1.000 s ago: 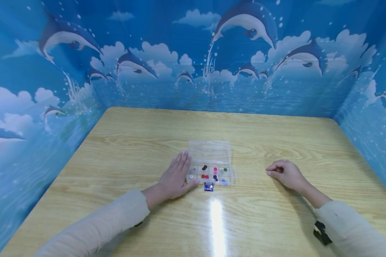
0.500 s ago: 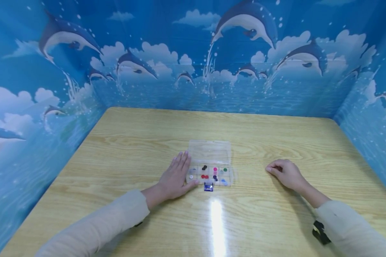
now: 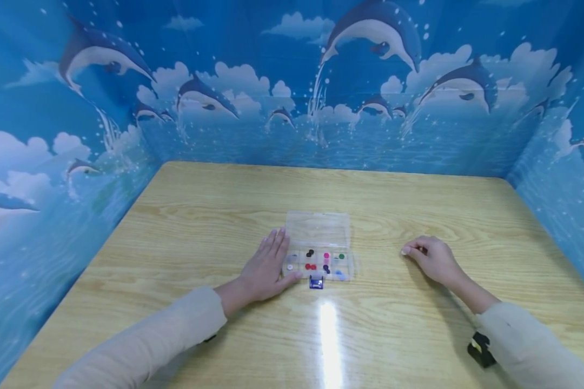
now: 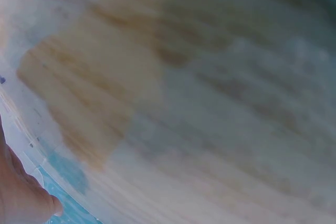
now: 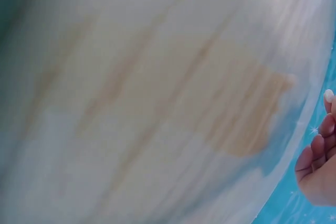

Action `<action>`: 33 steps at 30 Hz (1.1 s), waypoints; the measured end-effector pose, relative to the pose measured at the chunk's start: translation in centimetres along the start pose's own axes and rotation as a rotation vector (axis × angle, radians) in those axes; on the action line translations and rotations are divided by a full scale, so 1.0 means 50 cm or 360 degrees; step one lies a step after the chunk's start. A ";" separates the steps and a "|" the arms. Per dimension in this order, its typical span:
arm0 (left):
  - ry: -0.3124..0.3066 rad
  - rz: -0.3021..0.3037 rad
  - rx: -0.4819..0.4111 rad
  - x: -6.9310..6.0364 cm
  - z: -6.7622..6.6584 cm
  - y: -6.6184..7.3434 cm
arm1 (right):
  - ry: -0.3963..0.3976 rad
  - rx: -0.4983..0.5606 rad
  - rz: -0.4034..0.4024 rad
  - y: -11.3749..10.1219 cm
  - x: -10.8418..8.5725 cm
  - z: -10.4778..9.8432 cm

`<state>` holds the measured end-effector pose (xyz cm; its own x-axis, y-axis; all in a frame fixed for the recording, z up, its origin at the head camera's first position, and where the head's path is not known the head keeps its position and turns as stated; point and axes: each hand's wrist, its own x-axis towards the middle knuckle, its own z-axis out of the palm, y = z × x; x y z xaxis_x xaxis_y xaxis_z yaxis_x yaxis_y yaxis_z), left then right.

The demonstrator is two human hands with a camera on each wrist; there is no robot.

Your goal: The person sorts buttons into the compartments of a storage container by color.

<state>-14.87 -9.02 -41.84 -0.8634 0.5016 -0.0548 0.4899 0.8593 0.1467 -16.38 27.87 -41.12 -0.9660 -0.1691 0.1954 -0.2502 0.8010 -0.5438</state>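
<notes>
In the head view, a clear plastic divided box (image 3: 351, 266) lies on the table, its transparent lid (image 3: 318, 229) folded back. Small buttons sit in its compartments: black (image 3: 310, 253), pink (image 3: 326, 256), green (image 3: 342, 256), red (image 3: 310, 267) and white (image 3: 290, 267) among them. My left hand (image 3: 263, 273) rests flat along the box's left side, fingers straight, thumb at the front corner. Right of the box, my right hand (image 3: 437, 263) pinches a small white button (image 3: 404, 252) between thumb and forefinger, mostly covered by the fingertips. The left wrist view shows only part of the left hand (image 4: 23, 192).
A blue clasp (image 3: 316, 282) projects from the box's front edge. The wood-grain table (image 3: 224, 200) extends all round, with a bright reflection in front. A blue dolphin-print cloth (image 3: 253, 135) borders the back and sides.
My right hand turns slightly and its fingertips lift a little, so the white button shows between them. My left hand and the box stay put.
</notes>
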 end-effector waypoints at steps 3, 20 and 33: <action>-0.0001 -0.0001 0.0005 0.001 0.000 0.000 | 0.0008 0.0020 0.0028 -0.008 0.000 0.000; -0.0007 0.0001 -0.0047 -0.001 -0.006 0.004 | 0.0044 0.0154 0.0060 -0.038 0.000 0.014; -0.0011 -0.0016 -0.0032 0.000 -0.002 0.002 | 0.0029 0.0259 0.0083 -0.068 0.010 0.034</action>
<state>-14.81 -8.93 -41.71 -0.8673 0.4938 -0.0629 0.4788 0.8621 0.1659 -16.11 24.07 -40.57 -0.9770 -0.1181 0.1773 -0.2083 0.7045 -0.6784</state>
